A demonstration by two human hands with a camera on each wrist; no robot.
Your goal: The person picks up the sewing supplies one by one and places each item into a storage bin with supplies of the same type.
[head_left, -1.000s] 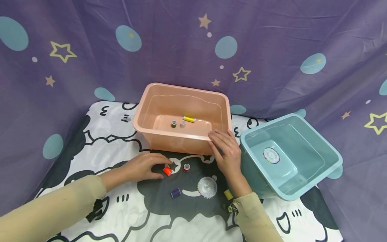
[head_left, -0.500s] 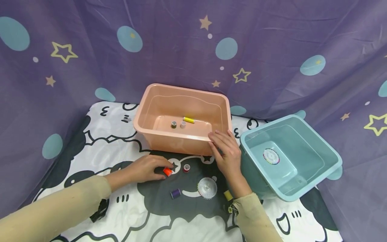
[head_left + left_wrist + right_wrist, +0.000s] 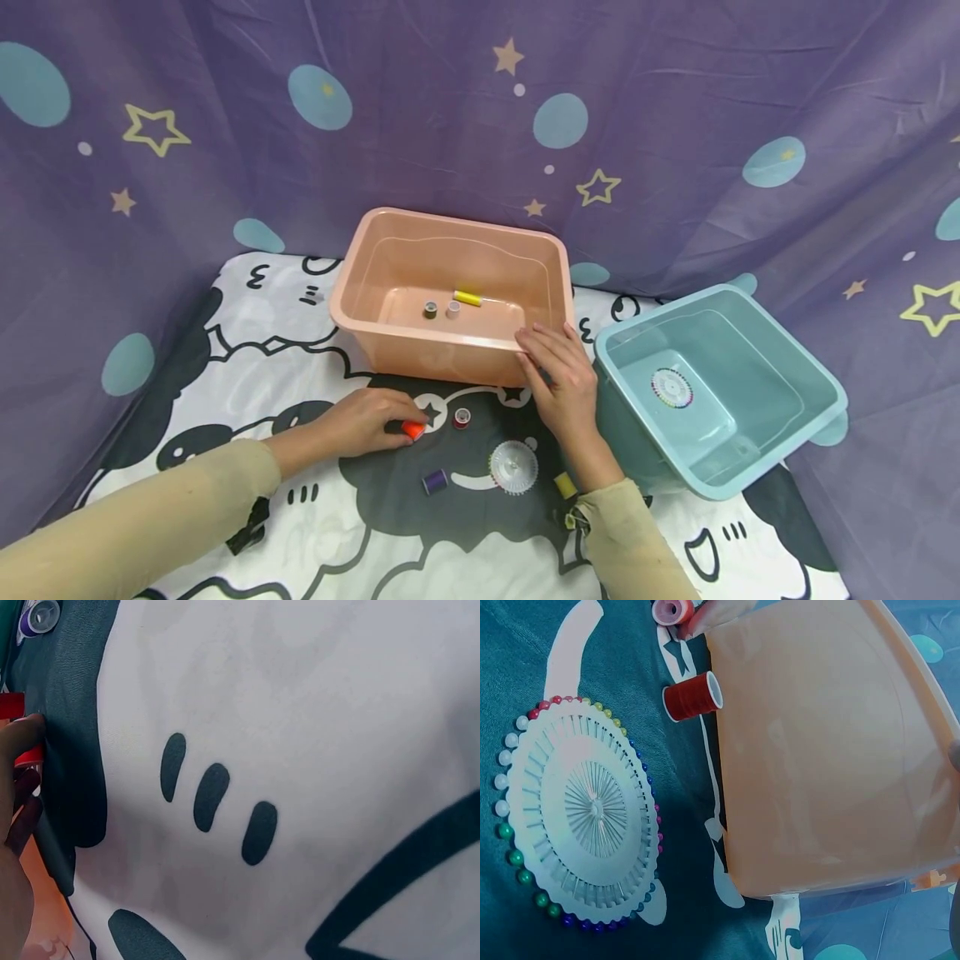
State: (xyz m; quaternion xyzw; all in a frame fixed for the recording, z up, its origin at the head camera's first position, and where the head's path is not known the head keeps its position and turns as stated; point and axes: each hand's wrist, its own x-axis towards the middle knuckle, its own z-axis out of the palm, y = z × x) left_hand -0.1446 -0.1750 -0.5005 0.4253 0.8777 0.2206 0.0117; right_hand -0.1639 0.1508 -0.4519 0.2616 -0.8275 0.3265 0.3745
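Now the left hand (image 3: pixel 369 424) is pinching the orange spool (image 3: pixel 413 431) well inside the left edge of the cloth (image 3: pixel 322 529), while the right hand (image 3: pixel 562 385), with loose fingers, is probably steadying the peach bin (image 3: pixel 427 357).

The orange-red spool (image 3: pixel 412 429) blazes away, the purple spool (image 3: pixel 434 482) plays darker, it's peach tub (image 3: pixel 435 358) versus pale-blue tub (image 3: pixel 768 358), and stars (image 3: pixel 507 56) and blue ovals (image 3: pixel 561 121) pepper the purple curtain (image 3: pixel 435 150)!

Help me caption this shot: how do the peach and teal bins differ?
In the head view, the peach bin lies nearly straight across; the teal bin sits angled. The peach bin holds a dark spool, a white spool and a yellow cylinder; the teal bin, a pin wheel. Both are open-topped with rounded corners.
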